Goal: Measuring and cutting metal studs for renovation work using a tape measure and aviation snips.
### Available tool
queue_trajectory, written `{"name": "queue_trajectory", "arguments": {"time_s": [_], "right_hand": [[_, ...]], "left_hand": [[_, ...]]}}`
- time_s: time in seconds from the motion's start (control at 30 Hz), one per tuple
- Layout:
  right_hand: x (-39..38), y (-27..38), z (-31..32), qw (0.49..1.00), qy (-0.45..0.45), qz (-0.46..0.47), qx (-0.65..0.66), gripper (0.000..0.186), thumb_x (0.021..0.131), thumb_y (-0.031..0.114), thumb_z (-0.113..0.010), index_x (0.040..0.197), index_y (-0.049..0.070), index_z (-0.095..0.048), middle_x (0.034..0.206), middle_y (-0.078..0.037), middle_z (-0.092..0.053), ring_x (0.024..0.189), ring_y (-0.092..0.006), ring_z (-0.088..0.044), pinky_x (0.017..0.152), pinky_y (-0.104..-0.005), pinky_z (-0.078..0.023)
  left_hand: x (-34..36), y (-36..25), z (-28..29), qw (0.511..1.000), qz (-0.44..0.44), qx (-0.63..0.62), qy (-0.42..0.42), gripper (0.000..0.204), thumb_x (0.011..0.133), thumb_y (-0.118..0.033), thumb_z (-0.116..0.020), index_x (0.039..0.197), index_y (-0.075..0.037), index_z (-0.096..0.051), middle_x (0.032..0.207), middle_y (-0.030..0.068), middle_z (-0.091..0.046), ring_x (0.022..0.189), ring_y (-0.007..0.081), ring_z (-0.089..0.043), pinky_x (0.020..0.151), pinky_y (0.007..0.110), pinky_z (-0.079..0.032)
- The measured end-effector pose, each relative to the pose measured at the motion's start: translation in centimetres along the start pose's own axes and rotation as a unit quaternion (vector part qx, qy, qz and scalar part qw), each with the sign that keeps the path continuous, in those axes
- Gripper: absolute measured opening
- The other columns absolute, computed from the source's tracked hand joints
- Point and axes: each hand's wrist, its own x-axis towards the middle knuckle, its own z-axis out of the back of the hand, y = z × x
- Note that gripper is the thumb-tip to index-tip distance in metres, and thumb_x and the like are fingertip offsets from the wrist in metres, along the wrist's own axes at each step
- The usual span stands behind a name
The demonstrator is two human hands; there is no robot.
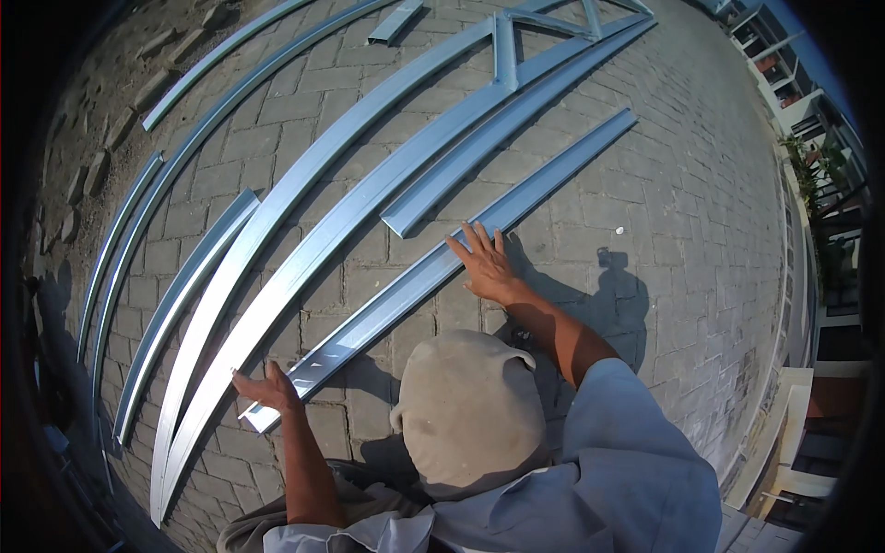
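A straight silvery metal channel [406,288] lies diagonally on the paving, its hollow side up. My right hand [489,267] rests with spread fingers across the channel's near edge, about halfway along. Near the channel's lower left end is my left hand [269,387], thumb raised and apart from the extended fingers. Its fingertips reach the near edge of a long metal truss bar [304,267]; whether they press on it I cannot tell. A shorter metal channel [489,134] lies between that bar and the channel under my right hand.
Diagonal metal braces [504,51] join the truss bars at the top. More metal strips [217,115] and a short channel offcut [396,23] lie to the left. Rough stones [120,129] edge the grey block paving [710,230]. A beige cloth-covered rounded shape [470,405] fills the lower middle.
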Motion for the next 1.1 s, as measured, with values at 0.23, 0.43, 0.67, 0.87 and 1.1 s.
{"name": "queue_trajectory", "arguments": {"time_s": [0.23, 0.43, 0.67, 0.87, 1.1], "right_hand": [[4.1, 0.0, -0.9, 0.997, 0.029, 0.061, -0.026, 0.073, 0.065, 0.02, -0.084, 0.129, 0.01, -0.051, 0.131, -0.014, -0.049, 0.134, -0.0336, -0.036, 0.113, -0.0651, -0.014], [3.4, 4.1, -0.1, 0.984, 0.078, 0.155, -0.046, 0.059, 0.064, 0.025, -0.085, 0.114, 0.009, -0.059, 0.113, -0.01, -0.056, 0.121, -0.0298, -0.048, 0.113, -0.0634, -0.017], [9.3, 3.2, -1.2, 0.982, -0.134, 0.106, 0.081, 0.033, 0.083, 0.02, -0.068, 0.112, 0.007, -0.058, 0.111, -0.013, -0.056, 0.117, -0.0328, -0.051, 0.111, -0.0601, -0.025], [13.3, -0.7, -0.8, 0.991, -0.074, 0.101, -0.037, 0.027, 0.083, 0.029, -0.068, 0.102, 0.01, -0.065, 0.106, -0.012, -0.062, 0.11, -0.0302, -0.054, 0.109, -0.0569, -0.028], [11.8, 0.9, 4.5, 0.99, 0.001, 0.143, 0.001, 0.027, 0.081, 0.037, -0.07, 0.09, 0.011, -0.069, 0.092, -0.01, -0.066, 0.104, -0.0263, -0.057, 0.102, -0.0457, -0.032]], "left_hand": [[-5.5, -10.1, -0.9, 0.85, -0.235, 0.046, 0.47, 0.098, 0.06, -0.03, -0.086, 0.143, -0.011, -0.038, 0.143, 0.0157, -0.044, 0.133, 0.0335, -0.041, 0.113, 0.059, -0.018], [-6.6, -9.2, -0.7, 0.833, -0.236, 0.115, 0.487, 0.1, 0.058, -0.03, -0.086, 0.144, -0.015, -0.038, 0.139, 0.0124, -0.045, 0.131, 0.0316, -0.041, 0.114, 0.057, -0.019], [-7.3, -6.4, 0.9, 0.819, -0.266, 0.158, 0.482, 0.076, 0.061, -0.019, -0.08, 0.13, -0.012, -0.05, 0.123, 0.0137, -0.052, 0.121, 0.0323, -0.048, 0.112, 0.052, -0.025], [-7.1, -5.9, 2.4, 0.796, -0.222, 0.249, 0.505, 0.072, 0.062, -0.023, -0.08, 0.127, -0.011, -0.053, 0.12, 0.0149, -0.056, 0.121, 0.0316, -0.049, 0.111, 0.055, -0.025], [-5.9, -9.6, 1.1, 0.863, -0.087, -0.038, 0.496, 0.063, 0.069, -0.024, -0.08, 0.121, 0.003, -0.057, 0.119, 0.0235, -0.061, 0.115, 0.0361, -0.057, 0.103, 0.048, -0.041]]}}
